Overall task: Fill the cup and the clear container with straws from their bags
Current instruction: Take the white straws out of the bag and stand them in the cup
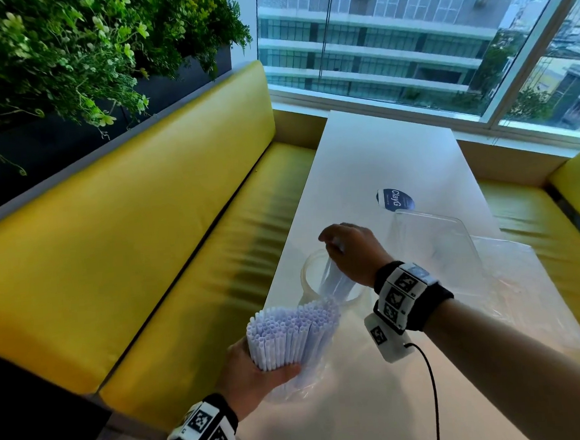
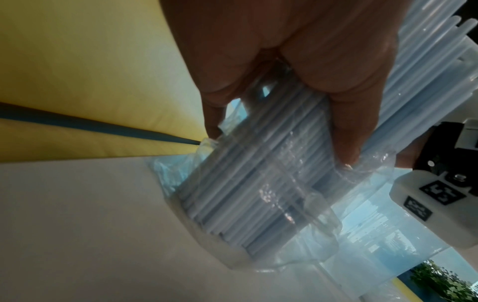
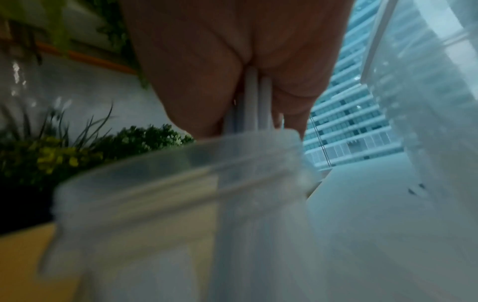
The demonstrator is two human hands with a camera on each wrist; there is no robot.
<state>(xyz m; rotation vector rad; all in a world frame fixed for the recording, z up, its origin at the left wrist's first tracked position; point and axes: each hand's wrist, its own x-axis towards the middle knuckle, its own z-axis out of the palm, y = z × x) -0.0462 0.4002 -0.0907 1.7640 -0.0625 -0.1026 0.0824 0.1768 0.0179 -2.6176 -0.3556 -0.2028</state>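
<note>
My left hand [image 1: 258, 369] grips a thick bundle of white straws [image 1: 293, 333] still wrapped low down in its clear bag [image 2: 258, 204], held upright at the table's near left edge. My right hand [image 1: 349, 250] holds a few straws [image 1: 334, 282] by their tops; their lower ends reach down into the translucent cup [image 1: 311, 270] just beyond the bundle. The right wrist view shows those straws [image 3: 254, 102] between my fingers, right above the cup's rim [image 3: 181, 163]. The clear rectangular container [image 1: 434, 237] stands to the right of the cup, and I see no straws in it.
The white table [image 1: 380, 151] runs away toward the window. A crumpled clear plastic bag [image 1: 512, 280] lies at its right edge, beside the container. A round dark blue sticker [image 1: 395, 199] sits behind the container. Yellow benches [image 1: 139, 237] flank both sides.
</note>
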